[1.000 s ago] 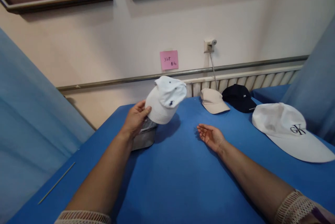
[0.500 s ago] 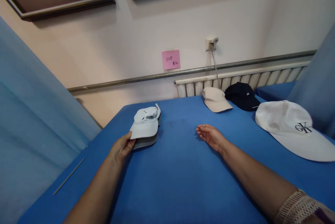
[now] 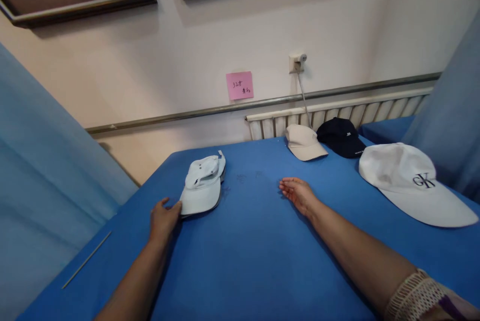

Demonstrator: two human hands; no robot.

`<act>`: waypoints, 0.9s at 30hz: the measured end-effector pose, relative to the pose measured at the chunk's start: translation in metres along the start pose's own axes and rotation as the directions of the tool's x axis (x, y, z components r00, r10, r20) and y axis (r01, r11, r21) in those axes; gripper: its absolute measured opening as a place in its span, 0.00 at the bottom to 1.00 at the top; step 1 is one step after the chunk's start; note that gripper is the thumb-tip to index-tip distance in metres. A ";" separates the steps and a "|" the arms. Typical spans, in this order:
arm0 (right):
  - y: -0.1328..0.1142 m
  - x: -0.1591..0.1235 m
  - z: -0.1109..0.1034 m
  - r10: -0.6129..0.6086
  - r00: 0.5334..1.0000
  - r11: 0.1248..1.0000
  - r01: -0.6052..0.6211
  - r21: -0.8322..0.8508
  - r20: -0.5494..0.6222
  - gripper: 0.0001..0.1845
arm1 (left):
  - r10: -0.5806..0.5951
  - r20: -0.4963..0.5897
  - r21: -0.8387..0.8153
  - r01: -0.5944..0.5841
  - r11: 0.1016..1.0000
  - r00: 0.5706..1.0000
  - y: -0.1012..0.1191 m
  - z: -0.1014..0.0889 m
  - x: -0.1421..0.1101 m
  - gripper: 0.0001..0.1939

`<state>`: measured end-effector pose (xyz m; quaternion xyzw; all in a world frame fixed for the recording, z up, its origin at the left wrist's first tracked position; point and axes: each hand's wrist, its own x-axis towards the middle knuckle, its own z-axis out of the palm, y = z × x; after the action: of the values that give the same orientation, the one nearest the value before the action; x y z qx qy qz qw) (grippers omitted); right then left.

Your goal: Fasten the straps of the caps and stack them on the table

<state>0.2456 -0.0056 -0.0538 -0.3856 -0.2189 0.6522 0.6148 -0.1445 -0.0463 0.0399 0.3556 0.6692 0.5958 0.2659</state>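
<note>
Is a wht cap (image 3: 201, 194) w/ sm dk logo & strap poking up at back. Sits L of ctr, pointing brim twd btm of frame, a bit dented at crown. Rests on dk cap (image 3: 223, 177), mostly hidden below.

The right sleeve (image 3: 467, 308) ends in a cream lace cuff (image 3: 414, 293), with narrow ladder-like slits along its edge and a net of small openings behind them. Past the lace, a dark purple patch (image 3: 449, 307) breaks the pale fabric. The left hand (image 3: 164, 218) and right hand (image 3: 298, 195) are bare, as are the visible forearms (image 3: 348, 241).
</note>
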 end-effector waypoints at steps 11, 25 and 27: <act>-0.067 0.089 -0.050 -0.195 0.923 0.979 0.205 -0.008 -0.333 0.21 | 0.265 0.598 0.087 -0.390 0.917 0.756 -0.001 0.159 -0.110 0.11; -0.071 0.077 -0.065 -0.145 0.985 0.988 0.149 0.042 -0.094 0.10 | -0.087 0.601 -0.247 0.287 0.926 0.795 -0.023 0.170 -0.092 0.17; -0.071 0.065 -0.062 -0.100 0.995 0.995 0.100 0.013 -0.021 0.08 | -0.153 0.642 -0.315 0.441 0.840 0.751 -0.019 0.167 -0.087 0.18</act>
<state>0.3423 0.0565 -0.0529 -0.3767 -0.2271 0.6182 0.6514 0.0353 -0.0145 -0.0094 0.3380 0.4448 0.5398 0.6297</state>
